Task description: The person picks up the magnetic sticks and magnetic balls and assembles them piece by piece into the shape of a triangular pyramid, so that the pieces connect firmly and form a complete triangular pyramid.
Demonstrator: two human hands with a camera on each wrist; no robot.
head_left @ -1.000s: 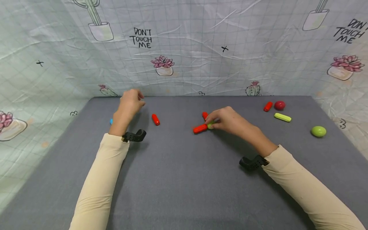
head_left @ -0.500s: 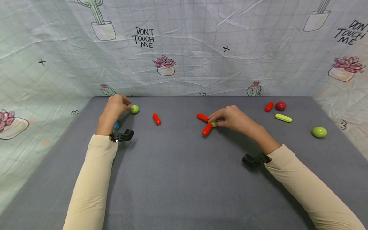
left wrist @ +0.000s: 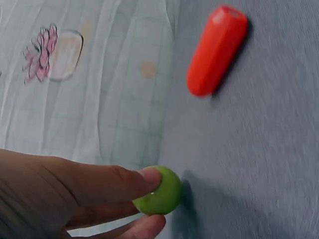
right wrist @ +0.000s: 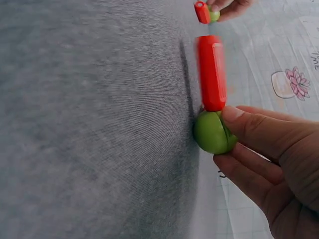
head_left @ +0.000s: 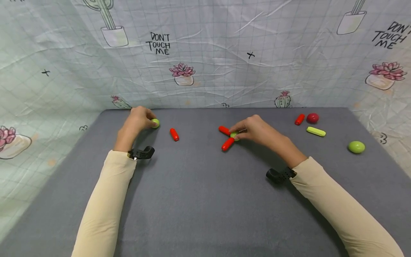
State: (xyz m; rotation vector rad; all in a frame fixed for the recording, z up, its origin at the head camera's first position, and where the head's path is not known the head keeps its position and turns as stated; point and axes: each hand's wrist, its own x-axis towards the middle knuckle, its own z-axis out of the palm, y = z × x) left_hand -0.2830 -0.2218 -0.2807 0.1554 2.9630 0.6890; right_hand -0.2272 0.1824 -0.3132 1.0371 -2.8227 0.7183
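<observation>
My left hand (head_left: 138,119) pinches a small green ball (head_left: 155,123) near the table's back left; in the left wrist view the thumb and fingertips hold this ball (left wrist: 167,191) from its side. Right of it lies a lone red rod (head_left: 174,134), apart from the hand. Near the middle, my right hand (head_left: 257,132) pinches another green ball (head_left: 234,136). Two red rods meet at that ball in a V: a rear rod (head_left: 224,130) and a front rod (head_left: 228,144). The right wrist view shows a red rod (right wrist: 213,74) touching the seamed green ball (right wrist: 212,132).
At the back right lie a short red rod (head_left: 299,119), a dark red ball (head_left: 313,118) and a yellow-green rod (head_left: 316,131). A larger green ball (head_left: 356,147) sits near the right edge. A printed curtain (head_left: 212,82) hangs behind the grey table (head_left: 199,200).
My left hand has moved down and left, taken hold of the green ball and shifted it slightly right. At my right hand, the two red rods have swung into a V. A blue piece went out of sight.
</observation>
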